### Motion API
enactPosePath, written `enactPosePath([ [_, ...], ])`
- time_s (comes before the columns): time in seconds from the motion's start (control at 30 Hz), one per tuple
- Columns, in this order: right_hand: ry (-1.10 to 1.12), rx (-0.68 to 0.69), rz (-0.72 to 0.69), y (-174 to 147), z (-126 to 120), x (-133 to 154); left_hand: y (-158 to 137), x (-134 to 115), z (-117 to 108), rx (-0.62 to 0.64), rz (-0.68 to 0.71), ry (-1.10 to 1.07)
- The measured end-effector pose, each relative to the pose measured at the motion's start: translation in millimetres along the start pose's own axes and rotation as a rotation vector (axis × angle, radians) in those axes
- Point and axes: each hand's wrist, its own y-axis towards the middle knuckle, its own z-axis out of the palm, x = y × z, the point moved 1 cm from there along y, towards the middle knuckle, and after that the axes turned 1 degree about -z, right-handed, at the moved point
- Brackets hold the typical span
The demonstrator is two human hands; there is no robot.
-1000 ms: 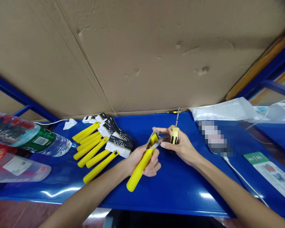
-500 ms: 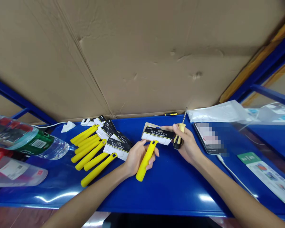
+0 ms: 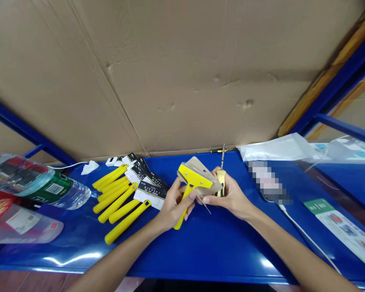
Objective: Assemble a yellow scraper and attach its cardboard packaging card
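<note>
Head view showed the left hand (image 3: 173, 205) clamped on a yellow scraper (image 3: 191, 181) above the bench (image 3: 225, 247) middle; the right hand (image 3: 229, 195) gripped a screwdriver (image 3: 221, 175), touching the scraper's head.

Premises present as a small assembly or packing workshop. A blue metal bench (image 3: 219, 247) with blue frame rails is backed by flattened cardboard sheeting (image 3: 182, 73). To the left on the bench lies a batch of identical yellow-handled scrapers (image 3: 121, 194) with printed card sleeves; at its rear edge lies a small screwdriver (image 3: 216, 151), and to the right, plastic packing bags (image 3: 280, 148).
</note>
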Motion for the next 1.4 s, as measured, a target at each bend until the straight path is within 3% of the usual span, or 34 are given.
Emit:
enactPosePath([
  [0.1,-0.039,-0.020,-0.047,-0.8,-1.9,-3.4,3.5,3.1,-1.3,0.007,-0.022,-0.065],
  [0.23,0.111,0.016,-0.108,-1.5,-2.7,-0.1,10.4,8.2,-5.3,0.034,-0.186,-0.305],
  [0.33,0.207,0.043,-0.102,-1.1,-0.1,4.0,12.6,7.0,-7.5,0.115,-0.332,-0.430],
  [0.47,0.234,-0.013,-0.070,0.4,2.4,5.9,10.3,1.3,-8.1,0.223,-0.415,-0.571],
  [0.83,0.309,-0.152,0.082,0.7,1.6,9.8,3.9,7.5,-13.1,0.388,-0.497,-0.527],
  [1.1,0.236,0.086,0.178,-4.4,9.7,8.5,4.4,24.7,-25.0,0.347,-0.540,-0.484],
  [1.27,0.134,-0.011,0.089,-2.6,3.4,0.5,9.7,21.1,-23.8,0.248,-0.542,-0.499],
  [1.4,0.123,0.032,0.021,1.6,-1.4,-5.8,17.0,15.7,-22.9,0.155,-0.515,-0.499],
])
